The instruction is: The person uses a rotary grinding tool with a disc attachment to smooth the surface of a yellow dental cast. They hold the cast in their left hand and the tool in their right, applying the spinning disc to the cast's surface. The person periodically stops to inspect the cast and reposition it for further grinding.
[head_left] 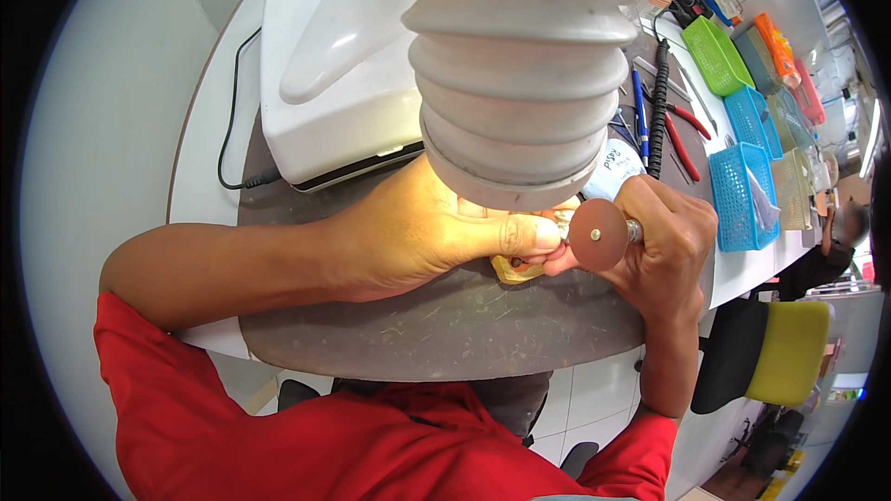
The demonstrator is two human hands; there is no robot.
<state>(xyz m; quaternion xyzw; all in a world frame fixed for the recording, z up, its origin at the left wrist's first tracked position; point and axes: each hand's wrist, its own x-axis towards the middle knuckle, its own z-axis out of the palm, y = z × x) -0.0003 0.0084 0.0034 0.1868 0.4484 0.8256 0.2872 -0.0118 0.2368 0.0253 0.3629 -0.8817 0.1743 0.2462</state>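
Note:
My left hand (422, 223) reaches in under the ribbed hose, its thumb and fingers pinched on a small shiny, pale piece (563, 216) in bright light. Most of that piece is hidden by fingers and by the disc. Wrapped in my right hand (676, 237) is a rotary handpiece (635, 231), with a round brown disc (594, 252) at its tip. The disc stands close to the left thumb tip; whether it touches the piece I cannot tell. Just below the fingers is a curved yellow piece (513, 271), like part of a dental model, partly covered.
A wide white ribbed hose (520, 83) hangs over the hands. Left stands a white machine (343, 121) with a black cord. On the right lie a coiled black cable (660, 102), red-handled pliers (682, 144), a blue pen (640, 116) and plastic baskets (742, 199). A green-backed chair (789, 353) stands beyond.

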